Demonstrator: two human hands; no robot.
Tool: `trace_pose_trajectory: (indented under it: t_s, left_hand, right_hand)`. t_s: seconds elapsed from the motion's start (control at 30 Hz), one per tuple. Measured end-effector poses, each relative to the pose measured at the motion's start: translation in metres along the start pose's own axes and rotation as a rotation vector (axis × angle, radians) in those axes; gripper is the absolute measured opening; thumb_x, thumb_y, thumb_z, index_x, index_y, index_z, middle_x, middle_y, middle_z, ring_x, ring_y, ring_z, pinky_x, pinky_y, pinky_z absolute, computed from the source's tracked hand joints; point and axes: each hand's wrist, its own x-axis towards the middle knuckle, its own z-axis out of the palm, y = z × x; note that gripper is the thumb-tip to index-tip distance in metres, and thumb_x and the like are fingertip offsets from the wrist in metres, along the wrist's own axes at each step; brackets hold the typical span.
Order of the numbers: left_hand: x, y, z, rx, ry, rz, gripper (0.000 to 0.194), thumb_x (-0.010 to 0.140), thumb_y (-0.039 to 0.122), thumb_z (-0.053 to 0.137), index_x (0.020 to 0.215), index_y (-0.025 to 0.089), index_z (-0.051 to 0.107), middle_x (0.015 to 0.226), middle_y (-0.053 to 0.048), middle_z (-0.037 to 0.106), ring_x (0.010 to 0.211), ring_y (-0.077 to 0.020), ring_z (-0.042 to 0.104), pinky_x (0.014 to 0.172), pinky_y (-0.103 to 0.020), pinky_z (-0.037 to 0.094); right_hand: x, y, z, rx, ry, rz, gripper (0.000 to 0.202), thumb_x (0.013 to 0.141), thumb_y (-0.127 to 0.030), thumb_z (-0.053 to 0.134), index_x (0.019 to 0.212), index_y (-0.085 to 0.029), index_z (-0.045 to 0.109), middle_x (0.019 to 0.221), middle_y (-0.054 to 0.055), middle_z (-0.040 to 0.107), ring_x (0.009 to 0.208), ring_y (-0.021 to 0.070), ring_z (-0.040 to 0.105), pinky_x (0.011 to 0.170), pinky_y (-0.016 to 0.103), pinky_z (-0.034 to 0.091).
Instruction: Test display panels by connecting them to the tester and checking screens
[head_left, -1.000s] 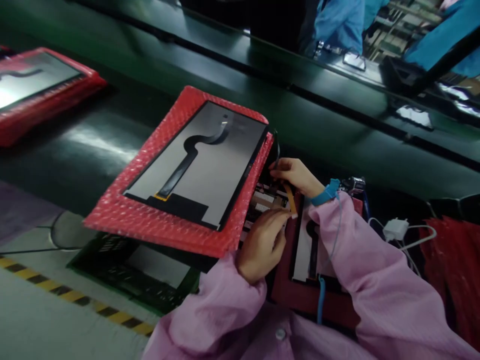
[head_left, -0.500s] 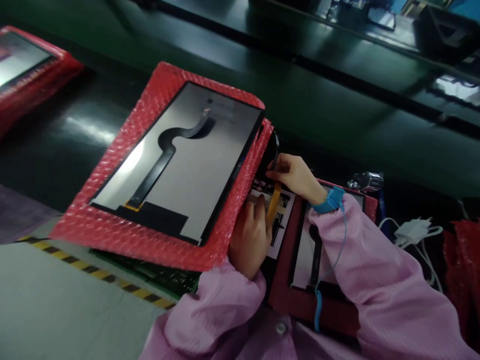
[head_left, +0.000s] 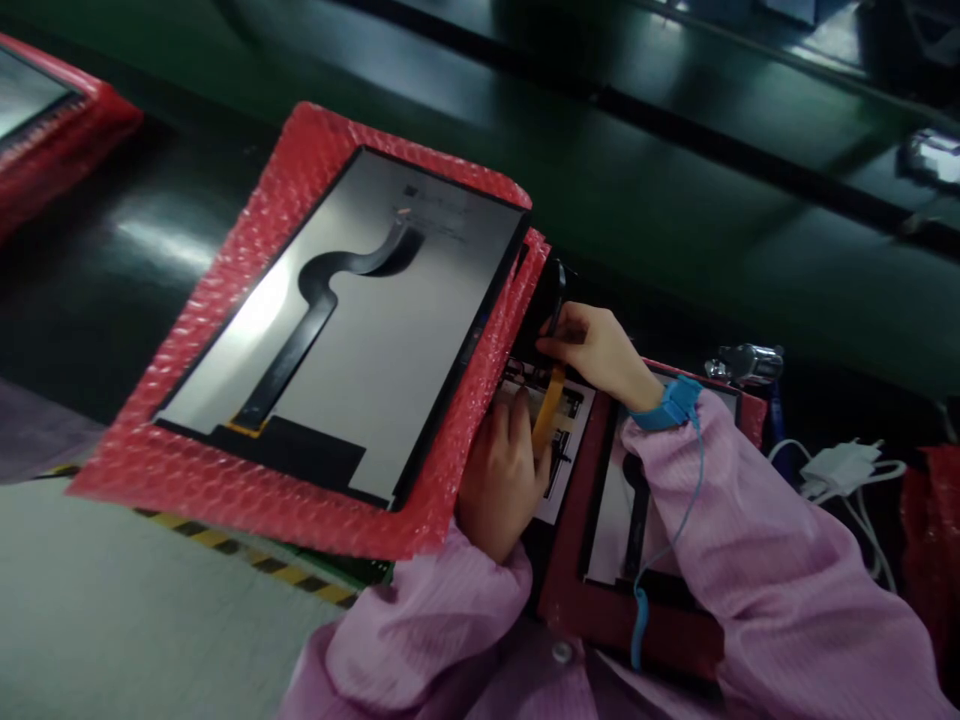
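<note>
Between the finger and thumb of my right hand [head_left: 592, 350] a thin dark curved strip [head_left: 559, 285] is pinched; its exact kind is hard to make out. A yellow ribbon cable [head_left: 550, 405] runs down from just under those fingers. Its lower end lies between the thumb and bent fingers of my left hand [head_left: 501, 480], which rests on a pale panel with dark electronic parts [head_left: 574, 430]. Left of my hands, a display panel [head_left: 397, 340] with a black flex cable [head_left: 296, 360] lies back side up on red bubble wrap [head_left: 202, 330], partly covering the pale panel.
Another display panel [head_left: 611, 520] lies under my right forearm on a red sheet [head_left: 570, 590]. To the right are a metal clamp-like part [head_left: 746, 362] and a white charger with cable [head_left: 840, 465]. More red bubble wrap [head_left: 97, 135] is at far left. A green board [head_left: 337, 565] shows below.
The view has shifted slightly, and the large display panel sits a little further left in it. Both hands keep nearly the same pose at the yellow ribbon cable.
</note>
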Motion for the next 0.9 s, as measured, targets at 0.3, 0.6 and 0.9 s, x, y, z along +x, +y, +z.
trace_pose_trajectory:
  t_s: [0.3,0.6,0.9]
  left_hand:
    - [0.0027,-0.0004,0.0001,0.079,-0.005,0.021,0.050,0.092,0.029,0.054,0.139,0.013,0.052,0.110,-0.014,0.067,0.091,-0.0283,0.069,0.078,-0.037,0.055]
    - [0.0036,0.0012,-0.0007,0.120,0.002,0.034,0.043,0.095,0.030,0.049,0.133,0.012,0.059,0.109,-0.015,0.067,0.088,-0.0280,0.068,0.075,-0.037,0.055]
    - [0.0067,0.0048,-0.0007,0.152,-0.026,0.027,0.045,0.099,0.036,0.047,0.135,0.011,0.058,0.108,-0.017,0.066,0.088,-0.0299,0.067,0.076,-0.039,0.053]
  right_hand:
    - [-0.0001,-0.0012,-0.0005,-0.021,0.009,-0.001,0.023,0.074,-0.036,0.073,0.076,-0.017,0.061,0.071,0.001,0.065,0.064,0.0141,0.058,0.059,0.028,0.042]
    - [-0.0012,-0.0027,-0.0002,-0.016,0.003,0.037,0.021,0.075,-0.034,0.074,0.076,-0.017,0.061,0.069,0.001,0.065,0.063,0.0143,0.059,0.058,0.028,0.043]
    - [-0.0021,-0.0044,-0.0001,-0.075,0.013,0.026,0.013,0.075,-0.023,0.071,0.076,-0.018,0.059,0.069,0.000,0.066,0.061,0.0138,0.060,0.058,0.028,0.043]
